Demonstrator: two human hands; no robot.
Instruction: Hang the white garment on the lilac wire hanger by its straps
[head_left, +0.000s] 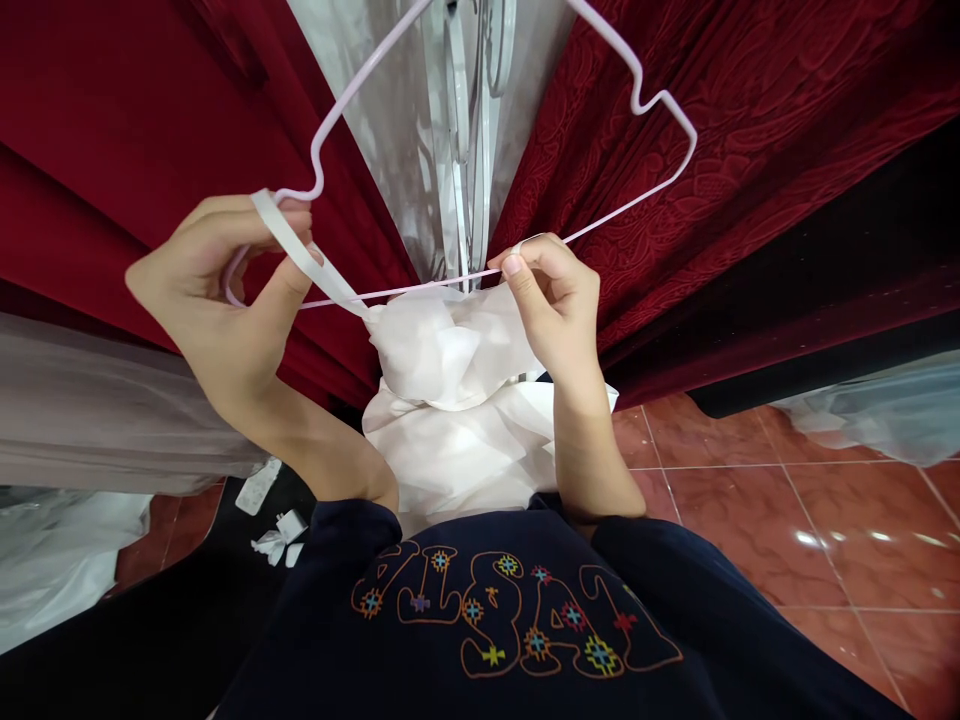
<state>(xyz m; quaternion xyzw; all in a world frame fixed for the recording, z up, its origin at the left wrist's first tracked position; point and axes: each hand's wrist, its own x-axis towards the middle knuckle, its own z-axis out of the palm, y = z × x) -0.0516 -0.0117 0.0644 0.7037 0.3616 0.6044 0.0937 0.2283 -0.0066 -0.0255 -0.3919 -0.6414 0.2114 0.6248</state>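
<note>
A pale pink clothes hanger [626,210] spans the upper middle of the view, its hook end cut off at the top. Below its bottom bar hangs a white ruffled dress [450,350]. At the hanger's left end, my left hand [232,270] is closed, holding a white strap [289,238] of the dress close to the notch. The strap runs taut from these fingers down to the bodice. My right hand [555,290] pinches at the bottom bar near the dress's right side, with a small piece of white strap showing over its fingers.
Dark red curtains [675,60] hang on both sides of a white metal stand [459,130]. Reddish tiles [735,500] cover the floor at right. A white charger-like block [291,525] and a pale rectangular item [257,487] lie on a black surface at lower left.
</note>
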